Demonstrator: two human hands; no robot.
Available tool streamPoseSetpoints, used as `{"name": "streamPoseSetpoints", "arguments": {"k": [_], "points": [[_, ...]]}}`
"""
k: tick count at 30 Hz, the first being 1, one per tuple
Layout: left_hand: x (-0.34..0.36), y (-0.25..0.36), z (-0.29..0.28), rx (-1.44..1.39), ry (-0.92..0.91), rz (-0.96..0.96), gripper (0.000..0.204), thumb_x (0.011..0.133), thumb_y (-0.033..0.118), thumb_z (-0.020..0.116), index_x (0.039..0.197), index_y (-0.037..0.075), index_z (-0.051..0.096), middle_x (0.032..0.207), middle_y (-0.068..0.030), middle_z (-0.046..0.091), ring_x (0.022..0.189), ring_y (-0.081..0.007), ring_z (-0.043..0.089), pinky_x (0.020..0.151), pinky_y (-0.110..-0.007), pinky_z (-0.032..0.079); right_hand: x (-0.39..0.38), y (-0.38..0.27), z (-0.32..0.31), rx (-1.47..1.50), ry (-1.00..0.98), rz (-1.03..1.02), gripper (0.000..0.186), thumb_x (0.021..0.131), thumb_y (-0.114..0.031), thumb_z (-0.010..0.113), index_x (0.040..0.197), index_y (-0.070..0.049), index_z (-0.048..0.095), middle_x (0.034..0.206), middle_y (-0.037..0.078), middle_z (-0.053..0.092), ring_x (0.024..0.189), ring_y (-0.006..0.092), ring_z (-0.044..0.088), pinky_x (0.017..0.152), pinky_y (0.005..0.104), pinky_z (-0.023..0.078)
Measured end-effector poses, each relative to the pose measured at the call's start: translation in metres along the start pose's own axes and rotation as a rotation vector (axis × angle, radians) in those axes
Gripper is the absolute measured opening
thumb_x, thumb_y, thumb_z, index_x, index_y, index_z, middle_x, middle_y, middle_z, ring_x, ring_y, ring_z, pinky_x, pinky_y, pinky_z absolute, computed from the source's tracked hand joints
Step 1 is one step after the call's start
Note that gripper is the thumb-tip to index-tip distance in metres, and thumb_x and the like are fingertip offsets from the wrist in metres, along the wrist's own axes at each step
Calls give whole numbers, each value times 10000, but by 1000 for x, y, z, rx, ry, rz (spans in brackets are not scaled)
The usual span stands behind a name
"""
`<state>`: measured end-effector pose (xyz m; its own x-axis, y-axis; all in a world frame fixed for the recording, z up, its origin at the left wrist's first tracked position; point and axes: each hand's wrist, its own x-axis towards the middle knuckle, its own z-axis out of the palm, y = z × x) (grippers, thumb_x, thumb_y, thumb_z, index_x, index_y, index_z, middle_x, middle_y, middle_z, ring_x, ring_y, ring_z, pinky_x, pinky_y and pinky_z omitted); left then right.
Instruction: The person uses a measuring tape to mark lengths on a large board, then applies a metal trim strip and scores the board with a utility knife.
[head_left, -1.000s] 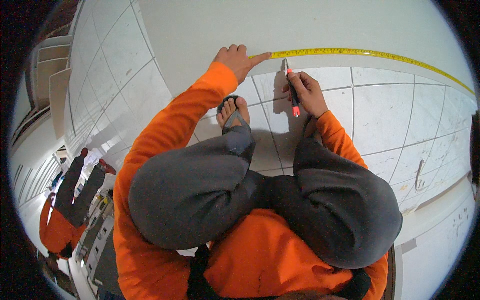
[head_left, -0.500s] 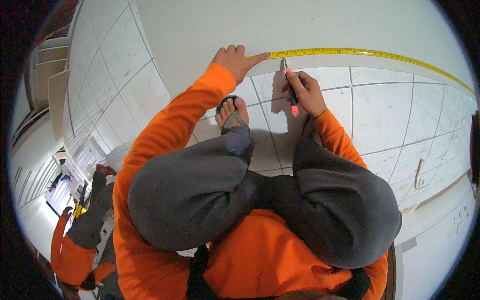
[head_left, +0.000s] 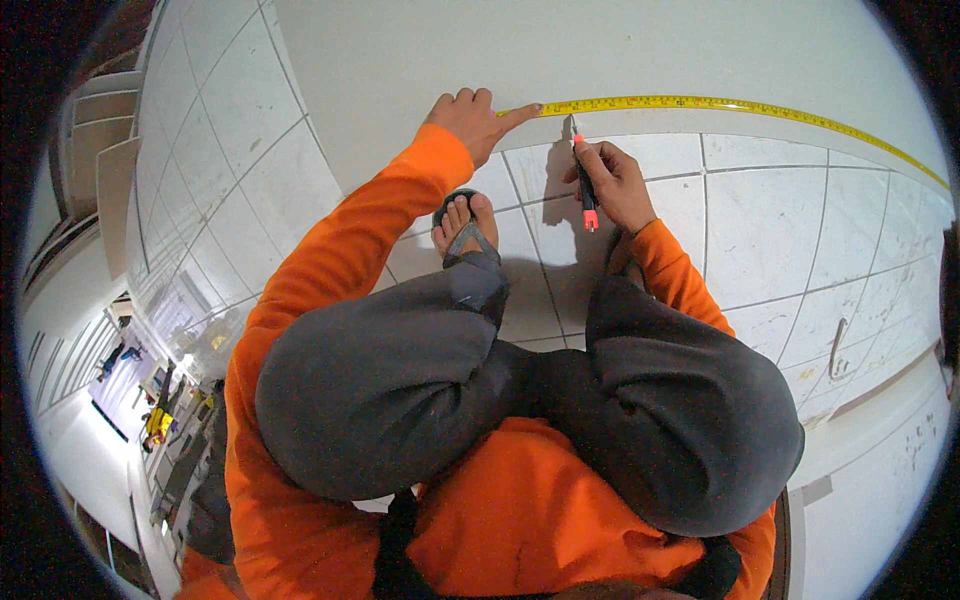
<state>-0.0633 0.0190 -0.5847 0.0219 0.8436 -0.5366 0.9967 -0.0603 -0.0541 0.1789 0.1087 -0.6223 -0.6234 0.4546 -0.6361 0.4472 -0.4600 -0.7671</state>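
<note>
A yellow tape measure blade [head_left: 690,102] runs along a pale grey-white sheet [head_left: 600,55], close to its near edge, and curves away to the right. My left hand [head_left: 468,122] holds the tape's left part against the sheet, its index finger stretched along the tape and the other fingers bent. What the thumb does is hidden. In my closed right hand [head_left: 614,185] is a slim utility knife [head_left: 588,200] with a black and red handle. Its blade points away from me, the tip at the tape's near edge, a little right of my left fingertip.
White floor tiles [head_left: 770,220] with dark joints lie beneath the sheet's near edge. My sandalled foot [head_left: 465,225] is just below my left hand. A curved strip-like object [head_left: 838,348] lies at the right. Boards [head_left: 115,200] and a bright room are at the far left.
My hands, the knife and the tape have barely moved. At the left, a person in orange has moved down, mostly out of view, uncovering a yellow object and clutter behind.
</note>
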Motion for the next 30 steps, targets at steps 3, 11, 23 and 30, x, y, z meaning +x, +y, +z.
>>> {"name": "streamPoseSetpoints", "arguments": {"k": [3, 11, 23, 30], "points": [[1, 1, -1, -1, -25, -13, 671, 1010, 147, 473, 1556, 489, 289, 1036, -135, 637, 921, -297, 654, 756, -451, 545, -1, -4, 0, -14, 5, -9, 420, 1044, -404, 563, 994, 7, 635, 800, 81, 705, 604, 100, 607, 567, 258, 497], [0, -1, -5, -31, -39, -13, 679, 1012, 148, 478, 1559, 493, 273, 1059, -143, 630, 949, -307, 651, 788, -466, 540, -1, -7, 2, 3, 7, 2, 408, 1045, -401, 562, 1034, -2, 644, 797, 81, 704, 607, 96, 610, 568, 253, 497], [0, -3, 0, -23, 3, -10, 683, 998, 154, 508, 1546, 502, 296, 1072, -153, 640, 986, -331, 667, 815, -482, 560, 2, -4, 3, 42, 7, 0, 362, 1056, -351, 542, 1110, -6, 637, 813, 81, 701, 600, 98, 603, 558, 256, 490], [3, -7, -1, -40, 14, 15, 604, 1033, 202, 453, 1530, 520, 323, 1079, -164, 643, 1001, -354, 666, 825, -499, 563, 4, -4, 2, 68, -5, 15, 340, 1049, -351, 557, 1073, -20, 631, 824, 69, 699, 612, 94, 592, 561, 250, 480]]}}
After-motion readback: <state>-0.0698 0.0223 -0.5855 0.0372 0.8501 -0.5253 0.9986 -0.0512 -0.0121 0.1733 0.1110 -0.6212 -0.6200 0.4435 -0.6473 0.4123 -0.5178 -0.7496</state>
